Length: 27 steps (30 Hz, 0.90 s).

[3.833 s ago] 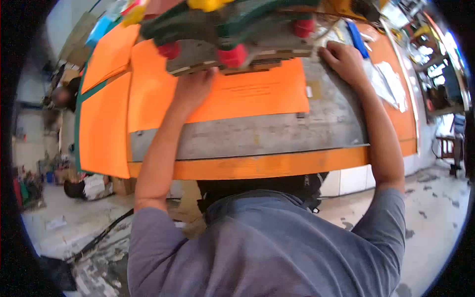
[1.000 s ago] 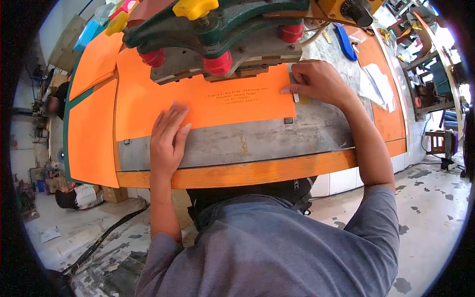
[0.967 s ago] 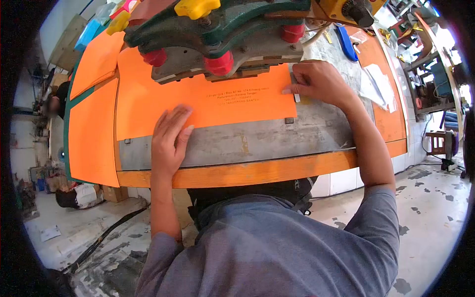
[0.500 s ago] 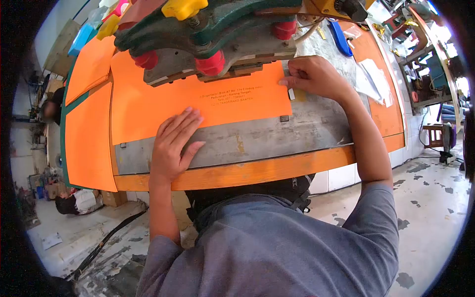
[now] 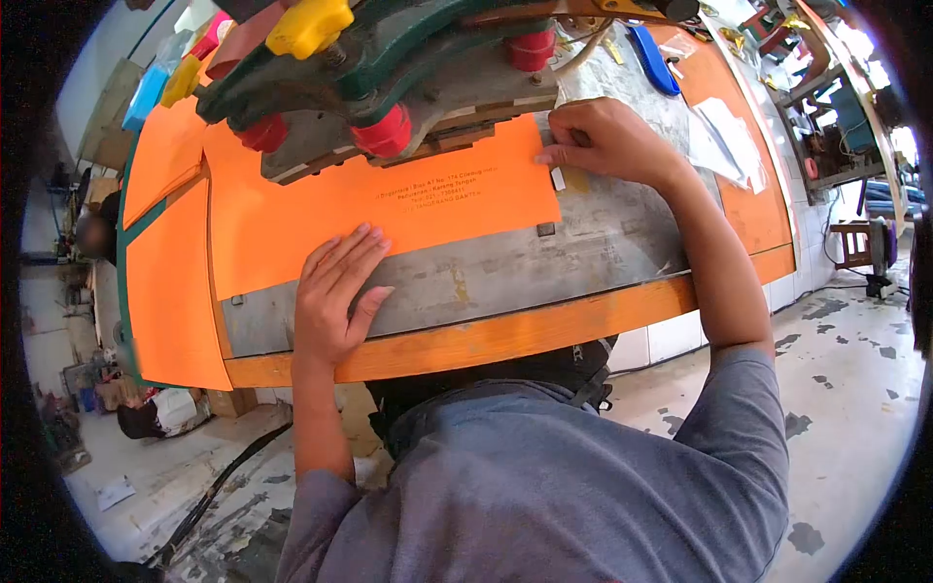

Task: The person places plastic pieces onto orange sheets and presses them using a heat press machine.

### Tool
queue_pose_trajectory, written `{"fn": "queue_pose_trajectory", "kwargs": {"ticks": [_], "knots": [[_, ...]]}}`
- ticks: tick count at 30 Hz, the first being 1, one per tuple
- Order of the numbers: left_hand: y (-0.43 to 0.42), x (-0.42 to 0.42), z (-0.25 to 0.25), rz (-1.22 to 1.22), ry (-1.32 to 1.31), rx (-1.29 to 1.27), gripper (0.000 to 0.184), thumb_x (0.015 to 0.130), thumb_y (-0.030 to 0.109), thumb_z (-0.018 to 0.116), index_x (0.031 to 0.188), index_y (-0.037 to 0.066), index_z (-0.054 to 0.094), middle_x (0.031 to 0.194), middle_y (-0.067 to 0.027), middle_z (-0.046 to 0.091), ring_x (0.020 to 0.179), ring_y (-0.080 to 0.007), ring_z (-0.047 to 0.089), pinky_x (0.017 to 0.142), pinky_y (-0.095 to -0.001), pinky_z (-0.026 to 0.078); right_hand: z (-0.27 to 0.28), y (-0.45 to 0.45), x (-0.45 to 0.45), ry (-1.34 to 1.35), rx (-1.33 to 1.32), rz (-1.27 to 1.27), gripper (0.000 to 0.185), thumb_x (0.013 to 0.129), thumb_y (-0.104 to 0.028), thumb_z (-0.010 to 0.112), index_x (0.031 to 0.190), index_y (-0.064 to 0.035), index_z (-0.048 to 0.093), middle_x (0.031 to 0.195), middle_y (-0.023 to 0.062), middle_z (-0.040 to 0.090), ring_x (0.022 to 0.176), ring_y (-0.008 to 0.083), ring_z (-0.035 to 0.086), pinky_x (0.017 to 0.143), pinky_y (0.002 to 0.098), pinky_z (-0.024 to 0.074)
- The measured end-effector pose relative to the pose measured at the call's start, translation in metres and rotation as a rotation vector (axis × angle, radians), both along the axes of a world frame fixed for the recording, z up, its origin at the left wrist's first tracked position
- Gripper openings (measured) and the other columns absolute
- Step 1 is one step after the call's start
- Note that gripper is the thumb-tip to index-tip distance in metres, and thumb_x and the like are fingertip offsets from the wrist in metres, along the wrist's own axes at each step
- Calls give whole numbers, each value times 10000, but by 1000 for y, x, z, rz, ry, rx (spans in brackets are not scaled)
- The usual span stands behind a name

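An orange sheet [image 5: 292, 233] with printed text lies on the grey metal plate [image 5: 505, 282], partly under the green press head [image 5: 389, 58] with its red knobs. My left hand [image 5: 335, 301] lies flat at the sheet's front edge, fingertips on the paper and thumb apart. At the sheet's right edge my right hand [image 5: 607, 141] has its fingers curled, with the thumb reaching to the paper's edge; whether it pinches anything is hidden. A small white piece [image 5: 558, 179] sits just below that thumb.
More orange sheets [image 5: 175, 291] are stacked at the left. A blue tool [image 5: 652, 60] and white papers [image 5: 724, 146] lie to the right. The wooden table edge [image 5: 486, 325] runs in front of me. A person [image 5: 102, 228] is at the far left, and another [image 5: 160, 413] sits low behind.
Since the earliest frame, my left hand has come out from beside the press head to the sheet's front edge. My right hand has moved down to the sheet's right edge. The camera view has shifted.
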State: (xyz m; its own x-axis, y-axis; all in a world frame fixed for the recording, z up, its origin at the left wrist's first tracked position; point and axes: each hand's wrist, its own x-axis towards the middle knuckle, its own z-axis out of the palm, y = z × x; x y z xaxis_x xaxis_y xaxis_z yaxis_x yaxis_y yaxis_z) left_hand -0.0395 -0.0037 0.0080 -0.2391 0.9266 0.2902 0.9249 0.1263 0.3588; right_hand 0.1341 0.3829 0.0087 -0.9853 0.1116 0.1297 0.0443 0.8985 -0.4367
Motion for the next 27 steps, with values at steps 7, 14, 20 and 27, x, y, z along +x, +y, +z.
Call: {"fn": "queue_pose_trajectory", "kwargs": {"ticks": [7, 14, 20, 27], "knots": [[38, 30, 11, -246, 30, -221, 640, 1013, 475, 627, 1504, 66, 599, 1629, -163, 504, 1539, -347, 439, 1259, -538, 316, -3, 12, 4, 85, -8, 0, 453, 977, -402, 719, 777, -18, 584, 702, 212, 585, 679, 446, 586, 647, 518, 459], [96, 50, 9, -392, 38, -248, 736, 1030, 525, 574, 1609, 85, 464, 1694, -170, 402, 1582, -372, 352, 1290, -571, 235, -16, 21, 7, 164, 50, 14, 483, 1000, -376, 703, 740, -8, 529, 662, 199, 544, 663, 428, 569, 642, 504, 434], [115, 60, -8, -402, 27, -254, 746, 1051, 547, 536, 1610, 61, 451, 1691, -176, 406, 1581, -380, 354, 1295, -595, 189, -19, 23, 7, 163, 18, 3, 489, 997, -394, 706, 725, -21, 546, 651, 181, 559, 658, 420, 574, 631, 502, 442], [117, 65, -6, -388, 15, -191, 721, 1032, 493, 610, 1584, 44, 491, 1660, -147, 467, 1577, -338, 377, 1300, -578, 185, -16, 21, 9, 174, 5, -2, 494, 988, -411, 717, 728, -20, 564, 654, 168, 584, 663, 409, 599, 632, 495, 460]]}}
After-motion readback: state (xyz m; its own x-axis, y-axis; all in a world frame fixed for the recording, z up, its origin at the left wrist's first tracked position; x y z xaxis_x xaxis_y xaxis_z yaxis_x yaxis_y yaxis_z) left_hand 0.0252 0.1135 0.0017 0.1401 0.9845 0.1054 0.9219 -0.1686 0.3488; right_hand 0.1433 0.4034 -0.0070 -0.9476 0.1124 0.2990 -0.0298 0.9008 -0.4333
